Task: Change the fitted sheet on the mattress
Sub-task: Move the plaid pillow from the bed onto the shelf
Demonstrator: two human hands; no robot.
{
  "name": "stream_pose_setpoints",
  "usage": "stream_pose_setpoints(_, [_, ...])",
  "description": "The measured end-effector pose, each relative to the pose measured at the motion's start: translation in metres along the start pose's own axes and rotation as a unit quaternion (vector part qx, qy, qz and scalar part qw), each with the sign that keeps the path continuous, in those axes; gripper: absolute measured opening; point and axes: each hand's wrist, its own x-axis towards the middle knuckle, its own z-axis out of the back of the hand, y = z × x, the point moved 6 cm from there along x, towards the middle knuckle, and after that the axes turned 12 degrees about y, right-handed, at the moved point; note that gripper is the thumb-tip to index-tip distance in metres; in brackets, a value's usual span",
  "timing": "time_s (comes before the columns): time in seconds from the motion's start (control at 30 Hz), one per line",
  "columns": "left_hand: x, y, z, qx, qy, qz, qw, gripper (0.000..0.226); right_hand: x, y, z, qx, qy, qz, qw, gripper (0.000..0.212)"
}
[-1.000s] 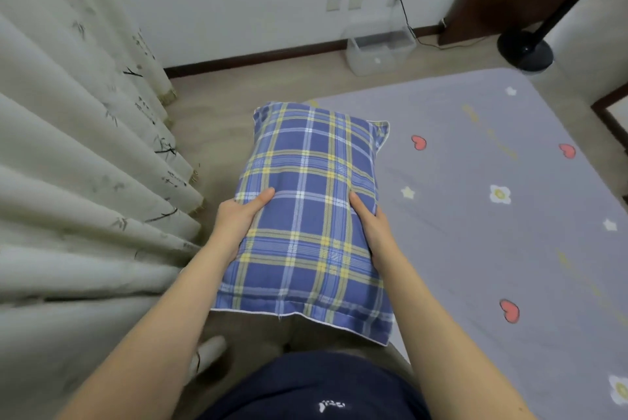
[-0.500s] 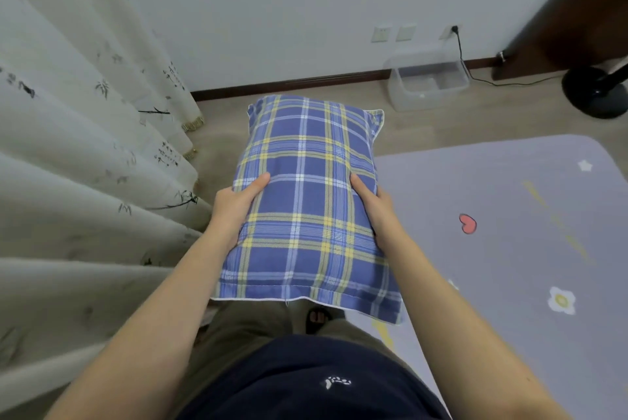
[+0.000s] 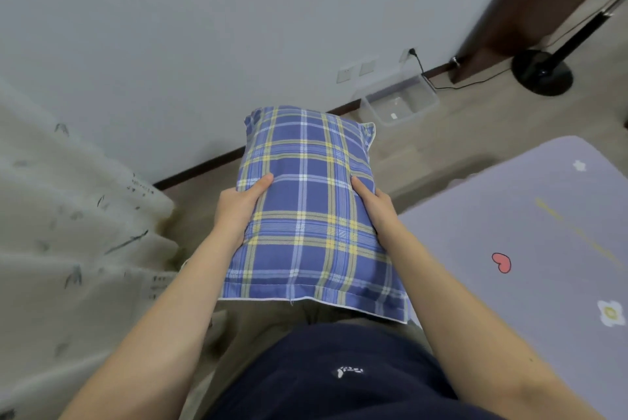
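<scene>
Both hands carry the plaid pillow (image 3: pixel 311 212) clear of the mattress (image 3: pixel 482 178).
Left hand (image 3: pixel 238 207) and right hand (image 3: pixel 375 207) clamp its opposite long sides, thumbs on top and the other fingers hidden beneath. The pillow hangs over the floor (image 3: pixel 441 144), just off the mattress's left edge. Judged purpose: clearing the bed so the lilac fitted sheet (image 3: pixel 530 233), in place across the mattress, can be stripped.

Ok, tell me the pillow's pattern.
The pillow is blue plaid with yellow and white lines, seen in the head view.
</scene>
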Motion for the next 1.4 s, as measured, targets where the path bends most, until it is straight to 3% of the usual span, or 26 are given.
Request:
stream_pose_setpoints(0.3, [0.149,-0.096,-0.092,0.08,0.115,0.008,0.99,0.057,0.088,0.07,0.075,0.083,-0.105,0.007,0.991,0.059])
stream_pose_setpoints(0.6, [0.289,-0.215,-0.236,0.176,0.201,0.015,0.964,0.067,0.173,0.149,0.17,0.198,-0.167,-0.003,0.966,0.059])
stream_pose_setpoints(0.93, [0.376,-0.272,-0.423,0.263,0.323,0.032,0.909,0.068,0.205,0.19,0.3,0.283,-0.294,0.014,0.913,0.064])
stream_pose_setpoints(1.07, [0.416,-0.292,-0.504,0.304,0.364,0.042,0.879,0.061,0.222,0.208,0.346,0.321,-0.331,-0.005,0.887,0.058])
stream_pose_setpoints(1.23, [0.454,-0.322,-0.595,0.346,0.404,0.032,0.846,0.067,0.239,0.241,0.4,0.328,-0.376,-0.02,0.866,0.058])
stream_pose_setpoints(1.4, [0.468,-0.355,-0.713,0.379,0.45,0.029,0.808,0.056,0.234,0.282,0.475,0.342,-0.439,-0.023,0.831,0.044])
